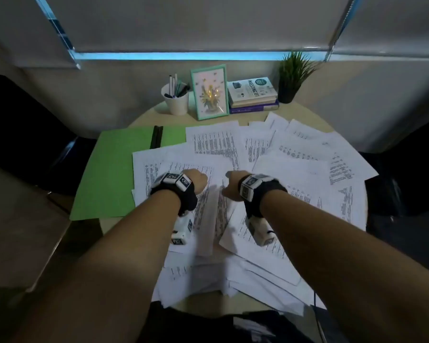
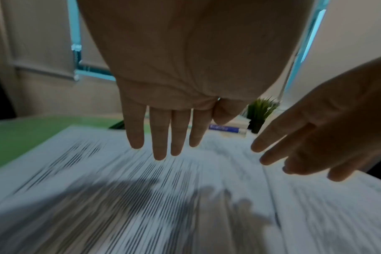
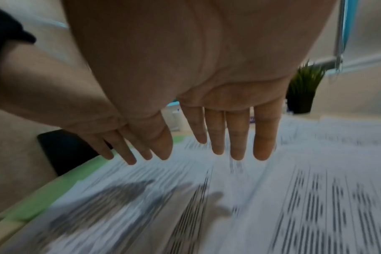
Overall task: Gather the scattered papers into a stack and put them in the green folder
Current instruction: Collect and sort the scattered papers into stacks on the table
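One folder (image 1: 104, 174), three books (image 1: 253, 95), two hands (image 1: 196, 180).

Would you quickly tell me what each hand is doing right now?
Left hand: open, fingers straight, holding nothing, above the papers.
Right hand: open, fingers straight, holding nothing.

Left forearm: bare, reached forward, black strap and white camera block at wrist; left hand (image 1: 196, 180) palm down, its fingers (image 2: 159, 135) straight, slightly spread, holding nothing. Right forearm: bare, reached forward alongside, same strap and block at wrist; right hand (image 1: 232, 185) palm down, its fingers (image 3: 237, 137) straight, close together, thumb out toward the left hand; nothing held. The two hands were near each other, apart.
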`<control>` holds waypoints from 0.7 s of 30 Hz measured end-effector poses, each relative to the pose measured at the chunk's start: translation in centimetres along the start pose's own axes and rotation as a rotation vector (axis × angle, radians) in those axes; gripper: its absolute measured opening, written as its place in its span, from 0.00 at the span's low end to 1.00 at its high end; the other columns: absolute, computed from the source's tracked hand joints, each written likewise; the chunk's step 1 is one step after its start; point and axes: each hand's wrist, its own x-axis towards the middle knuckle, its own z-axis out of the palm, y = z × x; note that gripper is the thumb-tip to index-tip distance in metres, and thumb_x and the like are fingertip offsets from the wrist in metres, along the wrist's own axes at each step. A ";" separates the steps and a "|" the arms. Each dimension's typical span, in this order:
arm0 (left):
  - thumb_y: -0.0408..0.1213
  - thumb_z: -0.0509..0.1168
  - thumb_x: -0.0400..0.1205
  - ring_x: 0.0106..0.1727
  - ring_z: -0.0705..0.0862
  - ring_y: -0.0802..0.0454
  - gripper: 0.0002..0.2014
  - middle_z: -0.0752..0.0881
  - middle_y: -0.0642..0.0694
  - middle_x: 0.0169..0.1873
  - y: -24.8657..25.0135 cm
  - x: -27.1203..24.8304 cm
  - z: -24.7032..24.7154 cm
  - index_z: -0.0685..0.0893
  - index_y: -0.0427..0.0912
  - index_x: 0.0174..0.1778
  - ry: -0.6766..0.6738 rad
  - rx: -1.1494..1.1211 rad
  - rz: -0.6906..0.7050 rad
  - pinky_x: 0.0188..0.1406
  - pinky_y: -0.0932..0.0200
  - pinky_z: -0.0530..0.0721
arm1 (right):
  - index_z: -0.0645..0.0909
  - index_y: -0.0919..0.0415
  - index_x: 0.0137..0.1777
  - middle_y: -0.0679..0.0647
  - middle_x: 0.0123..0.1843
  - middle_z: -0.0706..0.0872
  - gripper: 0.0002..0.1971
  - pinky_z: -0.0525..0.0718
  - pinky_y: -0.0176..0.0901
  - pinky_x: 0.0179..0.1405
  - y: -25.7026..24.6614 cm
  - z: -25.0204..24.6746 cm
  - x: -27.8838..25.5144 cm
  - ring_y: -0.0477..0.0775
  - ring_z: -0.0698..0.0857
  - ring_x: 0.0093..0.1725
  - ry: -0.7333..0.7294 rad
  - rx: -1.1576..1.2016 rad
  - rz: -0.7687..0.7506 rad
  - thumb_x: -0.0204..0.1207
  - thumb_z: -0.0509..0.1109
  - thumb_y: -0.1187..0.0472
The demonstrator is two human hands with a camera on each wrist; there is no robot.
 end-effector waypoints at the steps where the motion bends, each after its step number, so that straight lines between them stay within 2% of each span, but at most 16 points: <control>1: 0.32 0.53 0.86 0.60 0.83 0.38 0.15 0.83 0.35 0.60 -0.7 -0.3 0.9 0.80 0.31 0.62 0.009 -0.046 -0.057 0.58 0.49 0.80 | 0.75 0.64 0.72 0.62 0.66 0.83 0.25 0.83 0.53 0.58 -0.2 0.8 0.0 0.63 0.84 0.62 -0.025 0.012 0.008 0.82 0.61 0.48; 2: 0.35 0.56 0.85 0.58 0.83 0.39 0.15 0.84 0.37 0.59 -1.6 -0.8 1.7 0.81 0.33 0.63 0.014 -0.098 -0.110 0.57 0.50 0.80 | 0.76 0.64 0.70 0.62 0.64 0.84 0.24 0.83 0.51 0.53 -0.2 1.6 0.1 0.63 0.85 0.59 -0.030 0.041 0.021 0.82 0.61 0.48; 4: 0.39 0.62 0.82 0.55 0.82 0.41 0.18 0.82 0.40 0.58 -3.9 -1.5 4.0 0.81 0.37 0.66 0.143 -0.218 -0.209 0.59 0.51 0.81 | 0.75 0.61 0.68 0.60 0.63 0.83 0.22 0.80 0.47 0.46 -0.4 3.9 0.3 0.62 0.84 0.54 -0.044 0.119 0.078 0.82 0.60 0.47; 6: 0.38 0.66 0.79 0.63 0.79 0.40 0.22 0.77 0.41 0.67 -5.9 -2.1 5.5 0.77 0.39 0.70 0.293 -0.352 -0.336 0.64 0.46 0.80 | 0.72 0.59 0.70 0.60 0.63 0.82 0.21 0.80 0.46 0.46 -0.9 5.5 0.6 0.61 0.82 0.52 -0.027 0.227 0.147 0.81 0.59 0.49; 8: 0.37 0.70 0.77 0.69 0.75 0.37 0.29 0.72 0.40 0.72 -7.6 -2.9 6.2 0.71 0.39 0.74 0.391 -0.455 -0.488 0.67 0.42 0.78 | 0.70 0.59 0.73 0.60 0.63 0.82 0.23 0.83 0.48 0.49 -1.4 6.7 1.0 0.62 0.84 0.54 0.032 0.333 0.197 0.80 0.59 0.51; 10: 0.40 0.73 0.75 0.75 0.69 0.35 0.39 0.67 0.38 0.77 -9.1 -3.5 6.7 0.63 0.37 0.80 0.367 -0.624 -0.666 0.72 0.41 0.73 | 0.69 0.59 0.73 0.59 0.63 0.82 0.24 0.84 0.50 0.52 -2.0 7.6 1.4 0.63 0.84 0.57 0.062 0.395 0.225 0.79 0.59 0.52; 12: 0.45 0.76 0.74 0.80 0.63 0.35 0.47 0.62 0.37 0.81 -10.2 -3.7 6.7 0.56 0.35 0.83 0.325 -0.708 -0.764 0.77 0.40 0.67 | 0.71 0.58 0.70 0.59 0.64 0.80 0.23 0.84 0.56 0.57 -2.6 8.1 1.8 0.64 0.82 0.59 0.100 0.413 0.272 0.76 0.58 0.51; 14: 0.47 0.77 0.73 0.81 0.61 0.36 0.50 0.60 0.37 0.82 -11.2 -3.0 6.9 0.53 0.35 0.83 0.299 -0.748 -0.772 0.78 0.38 0.65 | 0.73 0.59 0.65 0.60 0.64 0.79 0.21 0.81 0.60 0.61 -3.2 8.4 2.4 0.66 0.79 0.62 0.148 0.436 0.325 0.76 0.54 0.50; 16: 0.49 0.76 0.74 0.79 0.66 0.36 0.50 0.63 0.38 0.81 -11.4 -2.4 7.0 0.53 0.36 0.83 0.233 -0.770 -0.747 0.75 0.40 0.70 | 0.71 0.60 0.66 0.62 0.66 0.77 0.21 0.79 0.61 0.64 -3.5 8.2 2.9 0.67 0.78 0.63 0.179 0.477 0.365 0.79 0.53 0.50; 19: 0.49 0.72 0.77 0.68 0.78 0.37 0.42 0.71 0.42 0.74 -11.4 -2.0 7.3 0.59 0.40 0.81 0.139 -0.831 -0.693 0.59 0.51 0.78 | 0.67 0.59 0.72 0.60 0.67 0.77 0.28 0.81 0.60 0.63 -3.9 7.7 4.1 0.64 0.80 0.63 0.156 0.494 0.404 0.75 0.68 0.50; 21: 0.47 0.69 0.80 0.69 0.77 0.38 0.37 0.71 0.43 0.76 -11.2 -1.9 7.7 0.61 0.41 0.82 0.125 -0.860 -0.632 0.61 0.53 0.77 | 0.65 0.60 0.76 0.60 0.67 0.78 0.33 0.82 0.59 0.63 -4.0 7.4 4.6 0.64 0.80 0.64 0.159 0.538 0.423 0.74 0.71 0.51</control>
